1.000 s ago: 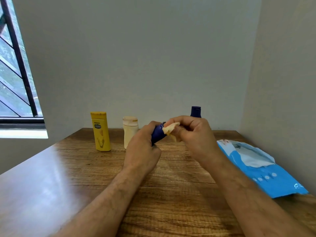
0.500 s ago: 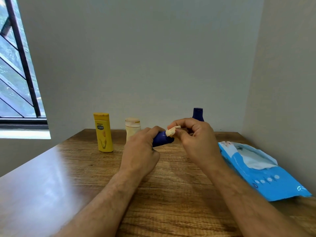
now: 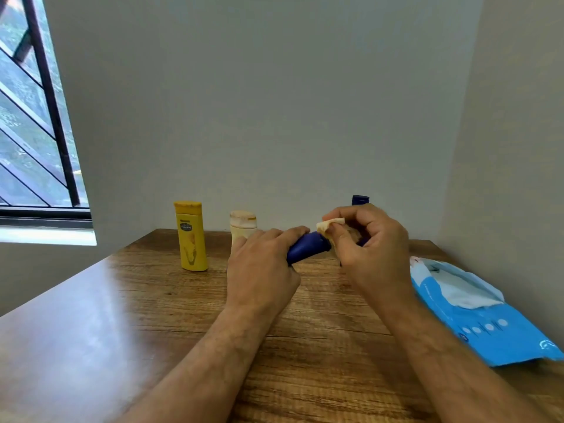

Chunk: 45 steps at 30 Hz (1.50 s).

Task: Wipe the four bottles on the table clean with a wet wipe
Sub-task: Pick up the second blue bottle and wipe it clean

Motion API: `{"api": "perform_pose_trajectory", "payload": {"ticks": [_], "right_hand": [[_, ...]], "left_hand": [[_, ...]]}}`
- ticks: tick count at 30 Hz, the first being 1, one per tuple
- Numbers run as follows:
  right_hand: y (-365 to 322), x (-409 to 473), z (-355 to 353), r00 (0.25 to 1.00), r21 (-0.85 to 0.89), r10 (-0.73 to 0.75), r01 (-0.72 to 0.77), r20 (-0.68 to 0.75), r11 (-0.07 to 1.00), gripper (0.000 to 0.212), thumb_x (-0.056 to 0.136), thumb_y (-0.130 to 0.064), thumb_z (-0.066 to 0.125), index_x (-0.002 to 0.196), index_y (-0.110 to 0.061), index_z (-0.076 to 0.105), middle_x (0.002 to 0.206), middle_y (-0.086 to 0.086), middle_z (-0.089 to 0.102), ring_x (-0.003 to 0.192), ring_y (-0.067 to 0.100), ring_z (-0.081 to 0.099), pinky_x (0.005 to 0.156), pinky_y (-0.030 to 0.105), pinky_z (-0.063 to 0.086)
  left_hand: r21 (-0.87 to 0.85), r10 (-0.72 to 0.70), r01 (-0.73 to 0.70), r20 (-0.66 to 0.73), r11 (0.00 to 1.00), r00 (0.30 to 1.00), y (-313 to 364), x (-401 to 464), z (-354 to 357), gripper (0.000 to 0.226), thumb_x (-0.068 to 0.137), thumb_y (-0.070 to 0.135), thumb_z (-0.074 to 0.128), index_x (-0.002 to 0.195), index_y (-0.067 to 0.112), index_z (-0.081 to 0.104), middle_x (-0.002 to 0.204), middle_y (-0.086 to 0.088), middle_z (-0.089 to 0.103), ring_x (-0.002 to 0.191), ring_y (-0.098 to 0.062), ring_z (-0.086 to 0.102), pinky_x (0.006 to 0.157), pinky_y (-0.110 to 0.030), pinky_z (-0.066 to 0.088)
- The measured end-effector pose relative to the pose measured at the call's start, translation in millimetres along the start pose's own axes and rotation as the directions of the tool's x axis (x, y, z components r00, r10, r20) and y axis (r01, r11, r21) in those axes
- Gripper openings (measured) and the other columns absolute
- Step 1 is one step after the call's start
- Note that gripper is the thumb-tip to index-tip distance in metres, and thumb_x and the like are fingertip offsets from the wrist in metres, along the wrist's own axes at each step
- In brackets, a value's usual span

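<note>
On the wooden surface the wipes pack lies right. The left hand grips a dark blue bottle nearly level, pointing up-right above mid-surface; right hand fingers pinch the wet wipe at its end. Behind stand a yellow bottle, cream bottle and a half-hidden blue bottle.

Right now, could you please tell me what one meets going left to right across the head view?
Window → yellow bottle → cream bottle → left hand → held blue bottle → right hand → wipes pack.
</note>
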State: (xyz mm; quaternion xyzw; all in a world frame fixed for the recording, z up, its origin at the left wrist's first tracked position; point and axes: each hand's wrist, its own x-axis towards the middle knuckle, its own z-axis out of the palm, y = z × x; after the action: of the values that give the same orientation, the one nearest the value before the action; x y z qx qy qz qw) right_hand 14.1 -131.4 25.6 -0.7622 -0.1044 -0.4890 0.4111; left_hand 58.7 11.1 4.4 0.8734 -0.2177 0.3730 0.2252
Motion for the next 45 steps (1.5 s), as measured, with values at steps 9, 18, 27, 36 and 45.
{"api": "perform_pose_trajectory", "payload": {"ticks": [9, 18, 27, 36, 45], "right_hand": [[8, 1, 5, 0.994, 0.001, 0.080, -0.080, -0.077, 0.997, 0.014, 0.088, -0.023, 0.071, 0.093, -0.034, 0.065, 0.091, -0.016, 0.066, 0.089, 0.004, 0.062, 0.076, 0.019, 0.053], [9, 0, 7, 1.000, -0.044, 0.013, -0.014, -0.011, 0.999, 0.017, 0.088, -0.019, 0.070, 0.095, -0.035, 0.065, 0.090, -0.018, 0.064, 0.086, 0.002, 0.061, 0.073, 0.016, 0.051], [11, 2, 5, 0.999, -0.063, 0.021, -0.020, 0.025, 0.998, 0.019, 0.088, -0.015, 0.069, 0.094, -0.032, 0.066, 0.090, -0.019, 0.065, 0.087, 0.005, 0.062, 0.072, 0.018, 0.052], [1, 6, 2, 0.902, 0.307, 0.319, -0.404, 0.291, 0.862, 0.017, 0.090, -0.014, 0.066, 0.087, -0.029, 0.071, 0.081, -0.007, 0.070, 0.071, 0.009, 0.061, 0.059, 0.024, 0.051], [-2, 6, -3, 0.874, 0.480, 0.217, -0.428, 0.435, 0.766, 0.011, 0.077, -0.025, 0.070, 0.086, -0.022, 0.076, 0.081, 0.006, 0.070, 0.075, 0.023, 0.064, 0.070, 0.044, 0.049]], "left_hand": [[0.067, -0.060, 0.060, 0.003, 0.996, 0.998, -5, 1, -2, 0.066, 0.084, 0.020, 0.061, 0.143, 0.044, 0.044, 0.116, 0.015, 0.063, 0.105, -0.011, 0.052, 0.090, -0.033, 0.033], [0.013, -0.083, 0.084, -0.054, 0.996, 0.995, -9, 1, 2, 0.067, 0.081, 0.017, 0.062, 0.142, 0.041, 0.048, 0.111, 0.014, 0.064, 0.102, -0.013, 0.053, 0.086, -0.034, 0.034], [-0.187, -0.115, 0.113, -0.001, 0.976, 0.993, -5, 1, 1, 0.062, 0.074, 0.014, 0.067, 0.131, 0.035, 0.057, 0.092, 0.015, 0.058, 0.083, -0.008, 0.049, 0.080, -0.030, 0.042], [-0.761, -0.043, 0.292, 0.329, 0.580, 0.943, -7, 0, -3, 0.054, 0.053, 0.008, 0.068, 0.104, 0.020, 0.056, 0.080, -0.010, 0.068, 0.074, -0.028, 0.068, 0.072, -0.049, 0.061], [-0.700, 0.100, 0.685, 0.681, -0.204, 0.726, 2, -2, -22, 0.028, 0.068, 0.026, 0.055, 0.084, 0.002, 0.060, 0.066, -0.014, 0.059, 0.047, -0.024, 0.057, 0.048, -0.030, 0.051]]}}
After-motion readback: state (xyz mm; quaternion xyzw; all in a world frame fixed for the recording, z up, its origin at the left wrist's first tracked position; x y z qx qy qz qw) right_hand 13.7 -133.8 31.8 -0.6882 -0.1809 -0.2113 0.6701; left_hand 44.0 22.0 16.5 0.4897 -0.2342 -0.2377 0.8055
